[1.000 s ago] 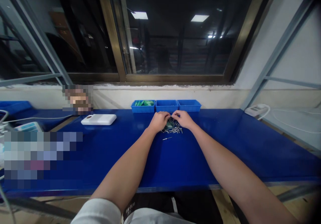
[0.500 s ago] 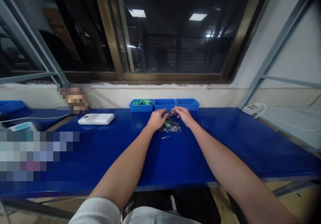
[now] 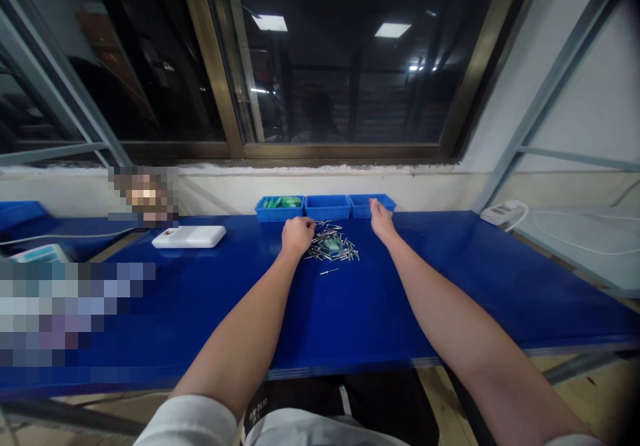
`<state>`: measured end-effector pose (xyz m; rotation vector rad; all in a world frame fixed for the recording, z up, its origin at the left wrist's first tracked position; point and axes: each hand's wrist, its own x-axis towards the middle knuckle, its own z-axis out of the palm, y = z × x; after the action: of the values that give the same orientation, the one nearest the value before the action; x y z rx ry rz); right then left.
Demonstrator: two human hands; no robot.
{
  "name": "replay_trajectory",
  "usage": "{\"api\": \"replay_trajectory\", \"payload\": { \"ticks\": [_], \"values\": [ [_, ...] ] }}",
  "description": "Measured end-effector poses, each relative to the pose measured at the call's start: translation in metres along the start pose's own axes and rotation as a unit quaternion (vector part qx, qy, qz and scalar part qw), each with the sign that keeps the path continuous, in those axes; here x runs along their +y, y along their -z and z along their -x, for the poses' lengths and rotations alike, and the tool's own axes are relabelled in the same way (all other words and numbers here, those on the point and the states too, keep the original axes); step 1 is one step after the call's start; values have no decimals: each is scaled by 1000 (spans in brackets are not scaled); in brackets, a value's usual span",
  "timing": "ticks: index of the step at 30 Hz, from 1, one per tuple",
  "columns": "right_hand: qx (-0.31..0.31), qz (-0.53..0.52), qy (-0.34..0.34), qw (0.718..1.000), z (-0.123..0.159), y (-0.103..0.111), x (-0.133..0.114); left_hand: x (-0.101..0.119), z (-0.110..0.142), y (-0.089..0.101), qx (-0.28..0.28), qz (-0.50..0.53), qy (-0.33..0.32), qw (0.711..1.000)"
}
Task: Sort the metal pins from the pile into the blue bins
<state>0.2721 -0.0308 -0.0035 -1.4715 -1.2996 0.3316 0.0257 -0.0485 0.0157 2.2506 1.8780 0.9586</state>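
Note:
A loose pile of metal blind rivets [image 3: 344, 253] lies on the blue table, with a small green patch [image 3: 330, 245] showing in its middle. One single rivet [image 3: 329, 271] rests just in front of the pile. My left hand [image 3: 298, 235] is at the pile's left edge, its fingers curled closed; what they hold, if anything, is hidden. Over the front of the right blue bin [image 3: 360, 207] is my right hand [image 3: 382, 222], fingers pressed together; I cannot make out anything in them.
The left blue bin [image 3: 280, 214] holds green packets [image 3: 283, 202]; the middle blue bin [image 3: 327, 207] adjoins it. A white box-shaped device [image 3: 189, 237] lies at the left, and a white power strip [image 3: 503, 213] at the right back. Another person, blurred out, is at the far left.
My hands have come apart from above the pile. The right one has moved right and back to the right bin; the left one has shifted slightly left, uncovering more of the rivets.

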Motion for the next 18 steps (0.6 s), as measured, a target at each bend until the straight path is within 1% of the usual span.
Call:
{"api": "replay_trajectory", "payload": {
  "ticks": [2, 7, 10, 14, 18],
  "values": [
    [-5, 42, 7, 999, -1, 0, 2, 0, 0, 0, 2, 7, 10, 1000],
    [-46, 131, 36, 990, -1, 0, 4, -1, 1, 3, 13, 25, 32, 999],
    [-52, 150, 41, 986, 0, -2, 6, -4, -2, 4, 15, 39, 52, 998],
    [-58, 145, 53, 986, 2, -3, 8, -11, -6, 5, -10, 50, 97, 994],
    [-50, 166, 74, 982, 4, -1, 4, -12, -7, 7, -48, 16, 129, 990]
  ]
}}
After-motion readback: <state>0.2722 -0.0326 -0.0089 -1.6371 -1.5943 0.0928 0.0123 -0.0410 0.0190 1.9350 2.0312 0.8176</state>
